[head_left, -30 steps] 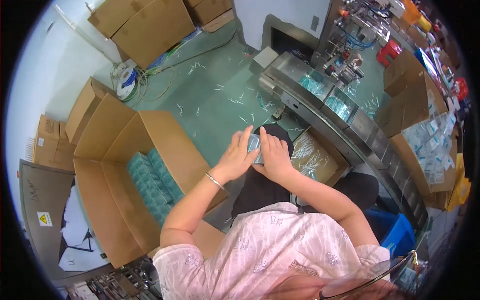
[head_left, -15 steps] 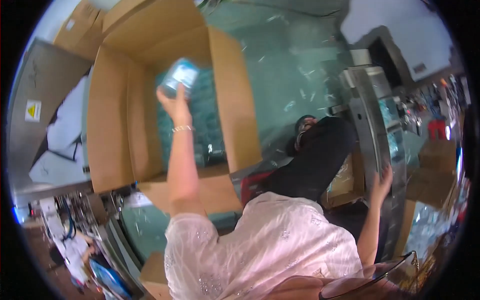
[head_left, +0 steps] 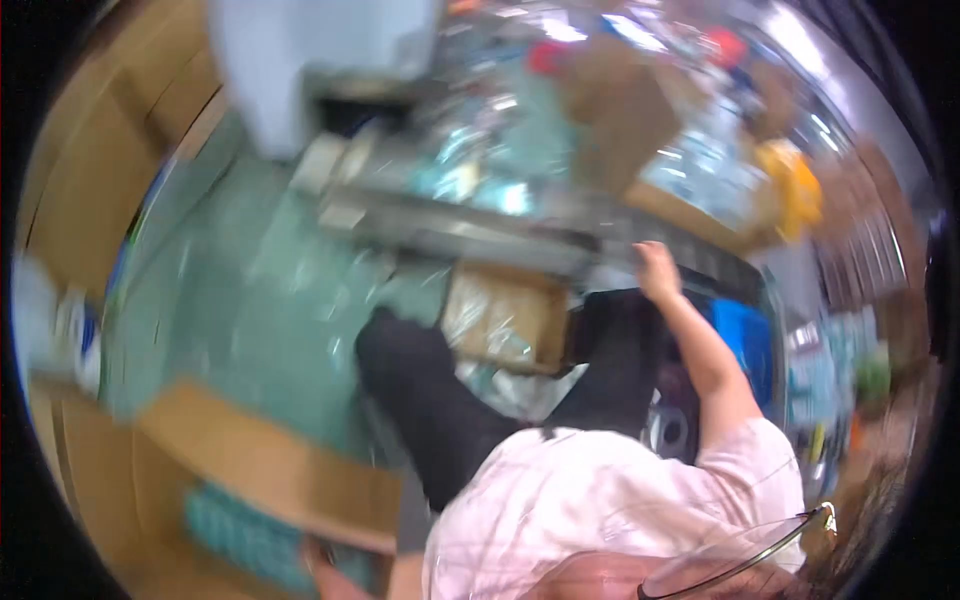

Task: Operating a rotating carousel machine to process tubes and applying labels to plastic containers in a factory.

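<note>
- Reaching down at the lower edge, the left hand (head_left: 325, 570) sits at the mouth of the open cardboard box (head_left: 270, 480), just beside the teal packets (head_left: 240, 535) stacked inside; it is blurred and cut off, so I cannot tell whether its fingers grip or hang loose.
- Judging by that stack, packing is well under way, yet the box stands open with room left along its near side.
- Between the hands, black-trousered knees (head_left: 430, 400) and a smaller brown carton (head_left: 505, 315) crowd the middle, so the path across the lap looks tight.
- Further out, the right hand (head_left: 655, 268) stretches to the edge of the metal conveyor (head_left: 480, 235); it looks loosely curled with nothing visible in it, though blur leaves that uncertain.
- On the belt, shiny wrapped packets (head_left: 470, 185) wait, apparently more to bring over.
- Left of the machine, bare green floor (head_left: 240, 290) offers the widest free swing.
</note>
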`<state>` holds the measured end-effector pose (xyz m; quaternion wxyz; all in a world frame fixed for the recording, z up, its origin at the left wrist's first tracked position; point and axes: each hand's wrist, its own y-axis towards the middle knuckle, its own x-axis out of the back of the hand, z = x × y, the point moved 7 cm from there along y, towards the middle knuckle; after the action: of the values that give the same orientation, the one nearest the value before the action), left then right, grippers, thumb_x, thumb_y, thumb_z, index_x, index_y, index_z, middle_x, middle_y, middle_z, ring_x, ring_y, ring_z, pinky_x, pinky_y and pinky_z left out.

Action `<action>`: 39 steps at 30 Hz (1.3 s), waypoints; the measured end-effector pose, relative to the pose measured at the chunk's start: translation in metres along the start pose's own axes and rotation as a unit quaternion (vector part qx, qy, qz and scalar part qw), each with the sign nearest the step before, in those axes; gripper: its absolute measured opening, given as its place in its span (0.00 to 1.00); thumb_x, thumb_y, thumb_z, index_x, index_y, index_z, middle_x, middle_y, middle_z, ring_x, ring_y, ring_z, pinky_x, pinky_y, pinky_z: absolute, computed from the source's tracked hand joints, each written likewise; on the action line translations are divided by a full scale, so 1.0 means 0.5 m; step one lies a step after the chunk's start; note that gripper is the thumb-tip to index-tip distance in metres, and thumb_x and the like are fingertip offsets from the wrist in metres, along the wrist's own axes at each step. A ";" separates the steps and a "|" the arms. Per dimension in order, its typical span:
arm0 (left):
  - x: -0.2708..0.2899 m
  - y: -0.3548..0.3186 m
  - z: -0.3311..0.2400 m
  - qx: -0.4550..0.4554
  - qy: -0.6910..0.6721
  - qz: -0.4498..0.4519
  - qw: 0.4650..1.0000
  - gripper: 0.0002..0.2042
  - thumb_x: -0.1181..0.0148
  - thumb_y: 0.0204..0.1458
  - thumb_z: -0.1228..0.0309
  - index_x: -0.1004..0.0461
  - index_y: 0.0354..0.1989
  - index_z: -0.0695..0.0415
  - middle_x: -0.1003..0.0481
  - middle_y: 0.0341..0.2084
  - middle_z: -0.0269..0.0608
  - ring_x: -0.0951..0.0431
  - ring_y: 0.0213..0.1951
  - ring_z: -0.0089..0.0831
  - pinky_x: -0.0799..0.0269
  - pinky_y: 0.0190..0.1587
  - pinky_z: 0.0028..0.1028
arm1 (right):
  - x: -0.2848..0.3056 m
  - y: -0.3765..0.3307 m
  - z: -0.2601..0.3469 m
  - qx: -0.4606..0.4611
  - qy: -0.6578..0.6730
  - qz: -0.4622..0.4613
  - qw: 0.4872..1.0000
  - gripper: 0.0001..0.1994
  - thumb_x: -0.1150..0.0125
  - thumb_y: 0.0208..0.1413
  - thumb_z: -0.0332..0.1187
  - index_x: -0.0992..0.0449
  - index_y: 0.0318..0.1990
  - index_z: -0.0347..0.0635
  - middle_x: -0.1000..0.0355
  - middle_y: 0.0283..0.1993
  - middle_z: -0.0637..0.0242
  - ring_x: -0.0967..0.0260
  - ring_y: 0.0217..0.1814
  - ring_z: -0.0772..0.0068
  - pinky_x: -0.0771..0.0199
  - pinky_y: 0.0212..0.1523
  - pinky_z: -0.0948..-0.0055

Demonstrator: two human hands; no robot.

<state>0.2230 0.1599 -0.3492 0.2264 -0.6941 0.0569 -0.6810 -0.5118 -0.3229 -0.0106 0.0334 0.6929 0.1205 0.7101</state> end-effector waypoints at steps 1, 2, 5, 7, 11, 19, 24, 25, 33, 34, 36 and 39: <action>0.047 0.062 -0.011 -0.047 0.015 -0.025 0.999 0.19 0.65 0.55 0.69 0.41 0.56 0.56 0.41 0.54 0.45 0.40 0.55 0.36 0.42 0.54 0.38 | -0.031 -0.002 -0.031 -0.006 0.015 0.001 1.000 0.20 0.45 0.36 0.22 0.31 0.43 0.41 0.36 0.45 0.55 0.40 0.50 0.54 0.38 0.51 0.64; 0.124 0.104 -0.009 -0.010 0.004 -0.114 0.993 0.19 0.61 0.52 0.69 0.39 0.53 0.58 0.39 0.51 0.47 0.38 0.52 0.38 0.41 0.53 0.38 | -0.038 -0.007 -0.071 -0.053 0.029 0.003 0.998 0.20 0.44 0.37 0.24 0.31 0.43 0.43 0.37 0.45 0.56 0.39 0.49 0.54 0.37 0.49 0.65; 0.546 0.110 -0.177 0.109 -0.110 -0.356 0.922 0.18 0.49 0.46 0.67 0.35 0.46 0.61 0.33 0.42 0.51 0.33 0.44 0.45 0.37 0.48 0.40 | 0.028 -0.051 -0.287 -0.183 -0.027 -0.032 0.982 0.20 0.41 0.39 0.29 0.32 0.44 0.46 0.37 0.44 0.58 0.40 0.49 0.55 0.36 0.48 0.64; 0.733 0.020 -0.185 0.244 -0.168 -0.474 0.829 0.19 0.41 0.42 0.67 0.31 0.41 0.64 0.30 0.36 0.54 0.30 0.39 0.49 0.35 0.44 0.40 | 0.013 -0.026 -0.365 -0.225 -0.027 -0.051 0.973 0.19 0.40 0.40 0.32 0.33 0.44 0.46 0.37 0.44 0.58 0.40 0.49 0.55 0.36 0.47 0.62; 0.897 0.000 -0.360 0.179 -0.024 -0.587 0.789 0.21 0.47 0.48 0.59 0.34 0.44 0.62 0.32 0.38 0.50 0.31 0.41 0.45 0.36 0.46 0.39 | -0.040 0.122 -0.483 -0.235 0.013 -0.141 0.962 0.19 0.41 0.40 0.31 0.33 0.44 0.45 0.37 0.45 0.58 0.40 0.49 0.55 0.36 0.47 0.62; 1.011 0.314 -0.722 -0.109 -0.015 -0.449 0.887 0.20 0.46 0.44 0.66 0.36 0.45 0.62 0.36 0.43 0.57 0.39 0.48 0.55 0.44 0.51 0.47 | -0.193 0.408 -0.712 -0.252 -0.063 -0.088 0.962 0.16 0.47 0.42 0.28 0.32 0.42 0.45 0.36 0.44 0.60 0.37 0.47 0.57 0.34 0.42 0.60; 1.063 0.426 -0.968 -0.212 0.083 -0.325 0.918 0.20 0.45 0.41 0.70 0.34 0.45 0.61 0.37 0.47 0.58 0.41 0.51 0.58 0.45 0.53 0.47 | -0.246 0.465 -0.765 -0.271 -0.016 -0.092 0.958 0.09 0.52 0.45 0.28 0.29 0.35 0.46 0.34 0.39 0.63 0.33 0.40 0.61 0.34 0.36 0.59; 1.052 0.451 -1.003 -0.240 0.107 -0.280 0.923 0.20 0.44 0.41 0.71 0.34 0.46 0.60 0.38 0.48 0.59 0.42 0.53 0.58 0.45 0.53 0.47 | -0.236 0.458 -0.781 -0.251 -0.070 -0.072 0.963 0.07 0.53 0.46 0.30 0.28 0.32 0.46 0.32 0.38 0.62 0.33 0.37 0.59 0.35 0.34 0.60; 0.989 0.456 -1.170 -0.363 -0.164 -0.195 0.896 0.21 0.41 0.37 0.72 0.33 0.42 0.62 0.32 0.41 0.51 0.35 0.47 0.49 0.41 0.50 0.40 | 0.087 0.239 -0.546 -0.186 0.027 -0.313 0.931 0.06 0.44 0.39 0.31 0.30 0.15 0.44 0.32 0.17 0.64 0.34 0.23 0.61 0.40 0.25 0.64; 0.990 0.442 -1.224 -0.381 -0.195 -0.148 0.891 0.24 0.40 0.37 0.71 0.35 0.47 0.61 0.34 0.44 0.52 0.37 0.49 0.48 0.43 0.52 0.39 | 0.111 0.206 -0.455 -0.172 0.082 -0.284 0.940 0.05 0.44 0.38 0.30 0.30 0.15 0.44 0.33 0.17 0.64 0.35 0.22 0.62 0.40 0.24 0.66; 1.033 0.374 -1.336 -0.450 -0.150 -0.122 0.872 0.34 0.35 0.32 0.66 0.40 0.52 0.61 0.36 0.46 0.53 0.38 0.50 0.50 0.43 0.52 0.40 | 0.106 0.128 -0.263 -0.112 0.255 -0.231 0.932 0.05 0.42 0.35 0.26 0.31 0.14 0.43 0.34 0.16 0.64 0.38 0.18 0.62 0.41 0.22 0.67; 1.035 0.318 -1.295 -0.467 -0.211 -0.200 0.835 0.33 0.36 0.33 0.63 0.39 0.50 0.61 0.34 0.43 0.54 0.36 0.47 0.49 0.41 0.47 0.41 | 0.070 0.055 0.101 0.059 0.472 -0.082 0.876 0.05 0.40 0.39 0.29 0.26 0.27 0.42 0.30 0.24 0.63 0.33 0.27 0.63 0.35 0.33 0.67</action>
<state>-0.3350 -0.3354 0.0449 -0.2593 -0.8404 0.1787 -0.4411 -0.4597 -0.3360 0.0299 -0.0102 0.2642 0.2202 0.9389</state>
